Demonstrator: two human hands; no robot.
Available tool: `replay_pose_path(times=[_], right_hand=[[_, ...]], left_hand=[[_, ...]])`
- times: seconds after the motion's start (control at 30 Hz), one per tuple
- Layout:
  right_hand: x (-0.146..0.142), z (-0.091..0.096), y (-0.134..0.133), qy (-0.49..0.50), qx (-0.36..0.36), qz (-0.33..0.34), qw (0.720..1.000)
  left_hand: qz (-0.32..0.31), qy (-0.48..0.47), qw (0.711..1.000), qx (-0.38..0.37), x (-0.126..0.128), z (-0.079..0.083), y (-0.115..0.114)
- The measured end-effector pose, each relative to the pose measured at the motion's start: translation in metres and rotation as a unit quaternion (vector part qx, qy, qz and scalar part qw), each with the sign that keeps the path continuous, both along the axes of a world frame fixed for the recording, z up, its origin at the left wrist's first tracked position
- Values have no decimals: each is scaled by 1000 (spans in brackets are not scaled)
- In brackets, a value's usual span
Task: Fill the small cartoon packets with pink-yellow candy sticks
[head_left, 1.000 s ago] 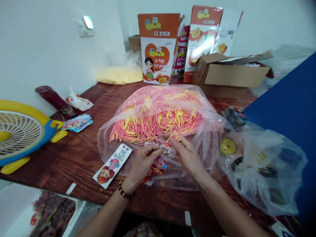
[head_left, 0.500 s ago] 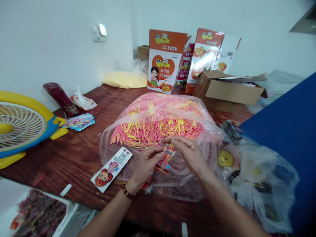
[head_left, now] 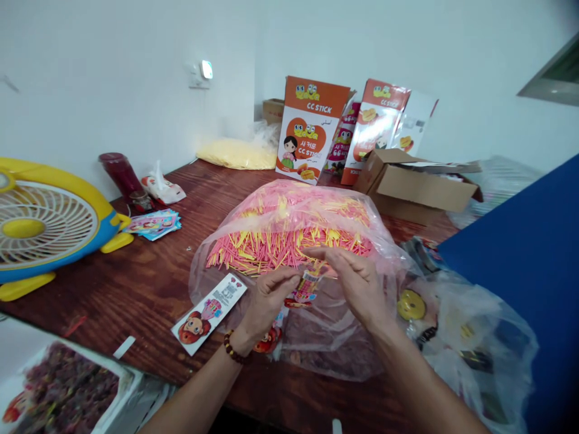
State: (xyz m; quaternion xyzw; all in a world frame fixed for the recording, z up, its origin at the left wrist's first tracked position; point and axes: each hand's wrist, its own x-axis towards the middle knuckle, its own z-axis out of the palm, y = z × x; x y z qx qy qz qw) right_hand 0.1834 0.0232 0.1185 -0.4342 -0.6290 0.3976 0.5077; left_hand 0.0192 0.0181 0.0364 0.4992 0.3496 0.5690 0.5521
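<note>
My left hand (head_left: 266, 298) and my right hand (head_left: 357, 280) meet over the near edge of a big clear plastic bag (head_left: 289, 241) full of pink and yellow sticks (head_left: 289, 241). Both pinch a small printed packet (head_left: 307, 284) that stands between the fingertips, with a few sticks poking from its top. A beaded bracelet sits on my left wrist. A flat packet with a cartoon girl (head_left: 208, 313) lies on the brown wooden table (head_left: 136, 283) just left of my left hand. Another printed packet (head_left: 266, 340) lies under my left wrist.
A yellow and blue fan (head_left: 40, 226) stands at the left. Loose packets (head_left: 154, 224) and a dark red bottle (head_left: 123, 176) lie behind it. Orange CC STICK boxes (head_left: 310, 129) and an open cardboard box (head_left: 416, 181) stand at the back. A clear bag of items (head_left: 465, 325) and blue board (head_left: 525, 265) lie right.
The view has tilted up and shifted. My hands have turned the small packet more upright between them, with my right hand now covering its top.
</note>
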Motion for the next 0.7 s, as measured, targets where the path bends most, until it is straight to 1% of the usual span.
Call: replay_pose_path(times=[0.07, 0.13, 0.2, 0.27, 0.33, 0.4, 0.47, 0.53, 0.6, 0.7], right_hand=[[1, 7, 0, 102, 20, -37, 994], [6, 11, 2, 192, 44, -65, 978], [12, 9, 3, 220, 42, -77, 971], [18, -1, 4, 204, 16, -77, 976], [21, -15, 3, 168, -18, -73, 983], [21, -29, 0, 115, -41, -67, 990], [17, -39, -2, 59, -52, -58, 995], [9, -45, -3, 14, -56, -44, 997], [3, -49, -3, -11, -58, -17, 998], [0, -52, -1, -22, -67, 7, 997]], left_hand=[[-2, -4, 1000, 11, -2, 3, 3], [8, -2, 999, 31, -5, 7, 8], [27, -12, 998, 51, -6, 9, 13], [29, -24, 998, 50, -6, 9, 18], [22, -33, 999, 35, -4, 6, 20], [26, -49, 998, 18, -1, 4, 21], [28, -57, 998, 13, 3, 2, 19], [24, -43, 999, 15, 6, 2, 16], [37, -36, 999, 5, 8, 0, 13], [35, -61, 997, -42, 6, -2, 10]])
